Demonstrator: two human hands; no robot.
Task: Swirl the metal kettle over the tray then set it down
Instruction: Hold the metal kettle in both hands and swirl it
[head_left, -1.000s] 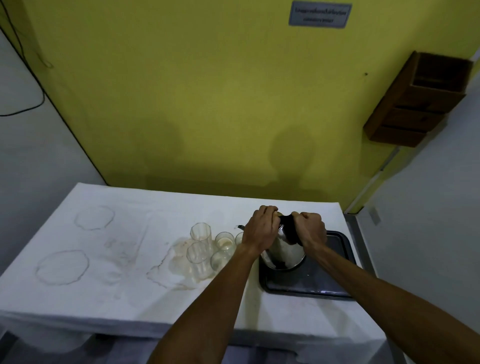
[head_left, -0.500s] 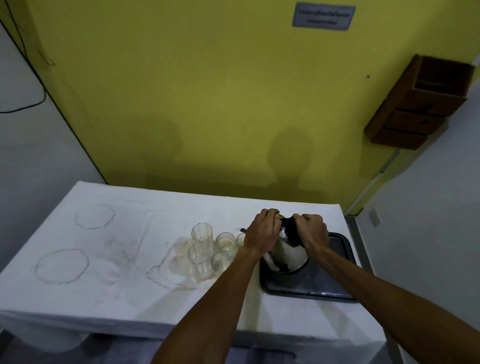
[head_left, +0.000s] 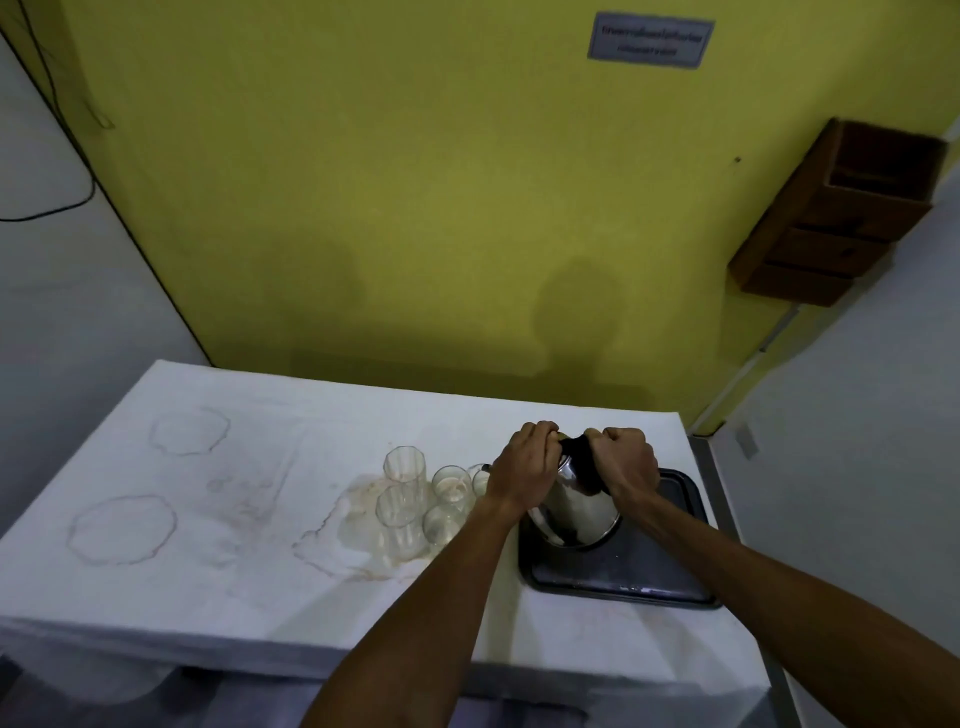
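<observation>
Kettle tilts above the tray; my left hand and right hand clench it; I judge setting down remains.

Office refreshment corner: wall sign, clothed table, drinking glasses.

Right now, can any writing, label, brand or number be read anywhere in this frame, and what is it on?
Wall sign: two lines of dark print on a grey plate on the yellow wall, too blurred to read.
Metal kettle, tray, glasses, wooden wall box: no text or brand visible.
</observation>
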